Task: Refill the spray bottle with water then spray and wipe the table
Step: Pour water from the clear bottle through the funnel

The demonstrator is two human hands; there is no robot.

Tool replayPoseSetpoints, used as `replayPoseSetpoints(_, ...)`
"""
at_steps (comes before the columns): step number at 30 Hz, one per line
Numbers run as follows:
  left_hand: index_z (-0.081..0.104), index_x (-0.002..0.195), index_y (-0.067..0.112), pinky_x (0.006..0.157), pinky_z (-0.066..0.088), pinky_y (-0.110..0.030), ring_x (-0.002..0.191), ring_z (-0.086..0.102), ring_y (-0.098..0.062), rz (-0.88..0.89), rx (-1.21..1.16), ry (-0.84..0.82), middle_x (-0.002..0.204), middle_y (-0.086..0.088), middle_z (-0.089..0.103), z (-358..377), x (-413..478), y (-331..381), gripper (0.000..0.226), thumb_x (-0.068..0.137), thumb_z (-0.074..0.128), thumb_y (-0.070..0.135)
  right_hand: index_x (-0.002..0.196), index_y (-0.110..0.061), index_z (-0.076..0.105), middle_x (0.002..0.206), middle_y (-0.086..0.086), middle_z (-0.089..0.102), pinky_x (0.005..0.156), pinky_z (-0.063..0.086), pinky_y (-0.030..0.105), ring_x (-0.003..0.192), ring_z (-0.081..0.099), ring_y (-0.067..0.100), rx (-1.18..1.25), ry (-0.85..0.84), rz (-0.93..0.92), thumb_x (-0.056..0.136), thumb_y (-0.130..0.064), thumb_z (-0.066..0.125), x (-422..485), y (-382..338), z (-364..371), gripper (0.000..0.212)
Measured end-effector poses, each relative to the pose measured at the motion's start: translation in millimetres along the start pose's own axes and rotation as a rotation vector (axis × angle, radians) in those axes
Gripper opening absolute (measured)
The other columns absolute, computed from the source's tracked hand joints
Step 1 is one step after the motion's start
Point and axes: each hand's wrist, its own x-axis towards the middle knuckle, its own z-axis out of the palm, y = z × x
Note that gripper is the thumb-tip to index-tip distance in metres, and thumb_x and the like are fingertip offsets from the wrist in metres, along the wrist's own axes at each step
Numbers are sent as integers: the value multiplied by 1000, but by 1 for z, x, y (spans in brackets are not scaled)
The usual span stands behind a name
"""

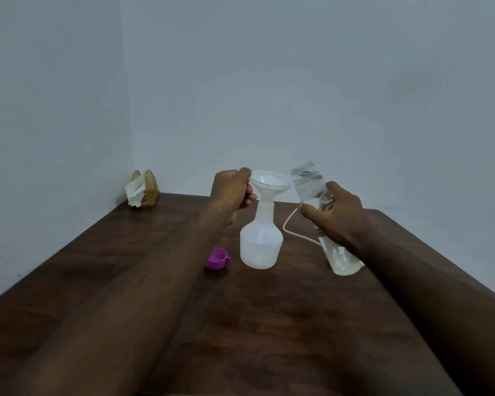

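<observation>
The white spray bottle stands upright mid-tabletop with a white funnel in its neck. At the funnel's 9 o'clock the left hand pinches its rim. At the spray bottle's 3 o'clock the right hand curls round a clear bottle tilted toward the funnel; any label is too blurred to read. A purple cap lies at 8 o'clock.

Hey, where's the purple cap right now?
In the head view, the purple cap lies on the wooden table, slightly left of centre, just left of the white spray bottle.
</observation>
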Motion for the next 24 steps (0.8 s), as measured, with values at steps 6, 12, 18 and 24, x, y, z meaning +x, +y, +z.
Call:
replayPoseSetpoints(6,53,76,8,45,45,-20,45,50,-12,12,-51,-19,56,-3,49,1,3,4,20,93,52,16,85,-19,58,73,-5,68,74,57,43,73,67,18,-145,-134,-60,71,-46,76,21,-10,-14,36)
replayPoseSetpoints(12,55,80,5,43,48,-20,41,53,-10,-15,-128,-29,56,-4,48,3,4,5,17,95,51,13,83,-22,58,69,-1,66,71,58,46,67,67,22,-213,-221,-114,68,-50,76,36,-18,-26,37)
replayPoseSetpoints(18,55,80,5,45,49,-20,41,55,-10,-29,-178,-14,53,-2,47,4,4,0,17,95,50,12,88,-18,62,69,1,66,67,59,46,65,67,22,-224,-239,-138,67,-47,76,40,-24,-30,39)
replayPoseSetpoints(24,55,81,4,45,49,-20,42,55,-10,-41,-199,-5,52,-2,48,4,5,0,16,94,51,12,89,-18,62,71,3,68,69,59,46,66,68,22,-249,-246,-140,66,-49,77,46,-26,-30,42)
